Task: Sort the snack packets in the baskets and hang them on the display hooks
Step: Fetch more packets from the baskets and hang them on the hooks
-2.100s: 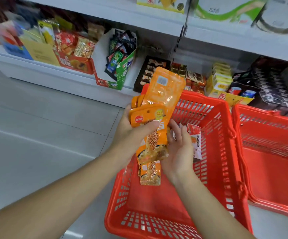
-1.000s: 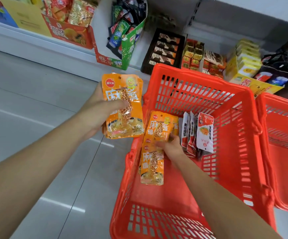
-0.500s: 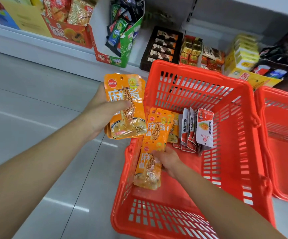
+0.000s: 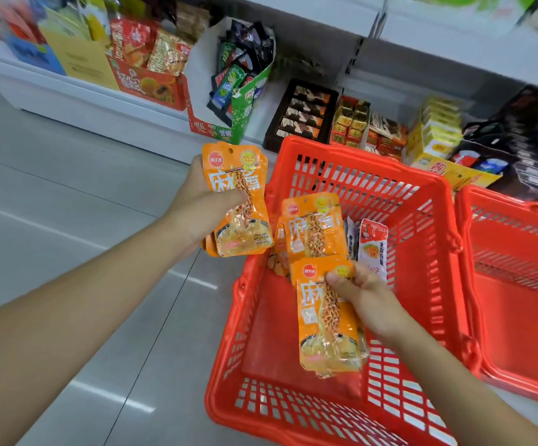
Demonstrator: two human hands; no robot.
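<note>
My left hand (image 4: 197, 210) grips a small stack of orange snack packets (image 4: 238, 201) just left of the red basket (image 4: 428, 259). Over the basket, my right hand (image 4: 364, 297) pinches the top of another orange packet (image 4: 325, 320), which hangs down with more orange packets behind it. One further orange packet (image 4: 312, 226) leans against the basket's left wall. Beside it stand white-and-red packets (image 4: 372, 246), upright in the basket. No display hooks are in view.
A second red basket (image 4: 519, 284) sits to the right with nothing visible inside. Low white shelves (image 4: 100, 104) behind the baskets carry boxes of snacks, among them a green carton (image 4: 245, 104) and a black tray (image 4: 303, 114). Grey tiled floor (image 4: 68, 252) spreads to the left.
My right hand has lifted its orange packets higher and shifted right inside the basket. My left hand keeps its stack in nearly the same place.
</note>
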